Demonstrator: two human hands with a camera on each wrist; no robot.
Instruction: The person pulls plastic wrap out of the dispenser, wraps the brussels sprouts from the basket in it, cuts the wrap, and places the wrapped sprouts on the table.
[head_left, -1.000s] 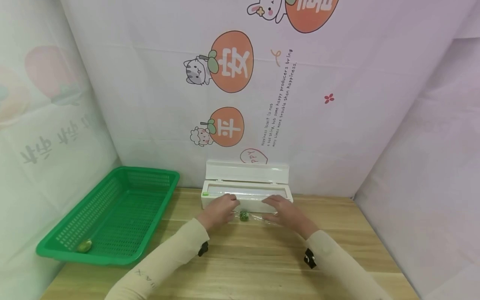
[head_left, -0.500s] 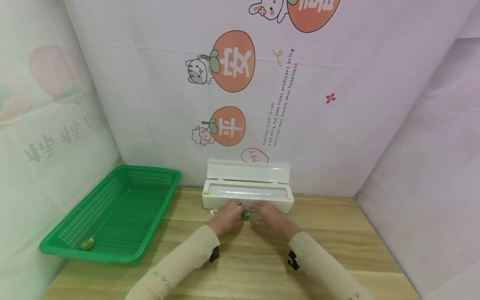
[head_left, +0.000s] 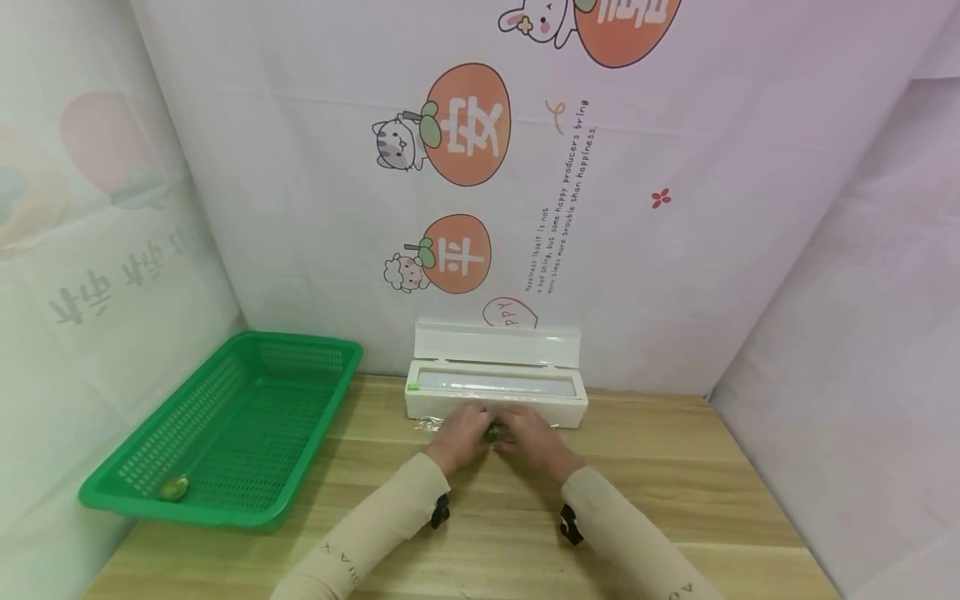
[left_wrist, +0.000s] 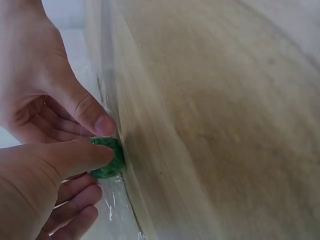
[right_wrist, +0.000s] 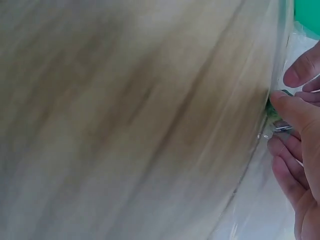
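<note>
A small, round, mottled green thing (head_left: pixel 492 432) lies under clear cling film (head_left: pixel 430 423), just in front of a white cling film dispenser (head_left: pixel 497 382) with its lid raised. The left hand (head_left: pixel 461 435) pinches it, thumb (left_wrist: pixel 102 156) on top and fingers curled below in the left wrist view. From the other side the right hand (head_left: pixel 531 435) pinches the wrapped thing too, its thumb (right_wrist: pixel 286 102) against it in the right wrist view. The two hands nearly meet. Their fingers hide part of the green thing, whose exact kind is unclear.
At the left stands a green perforated basket (head_left: pixel 180 514), with a small film-wrapped yellow-green piece (head_left: pixel 174 487) in its near corner. White printed cloth (head_left: pixel 315 250) closes off the back and sides of the wooden table (head_left: pixel 510 550).
Both hands have come inward and down from the dispenser's front to the green thing, closing on it. Loose film now shows left of the left hand. Basket and dispenser stay put.
</note>
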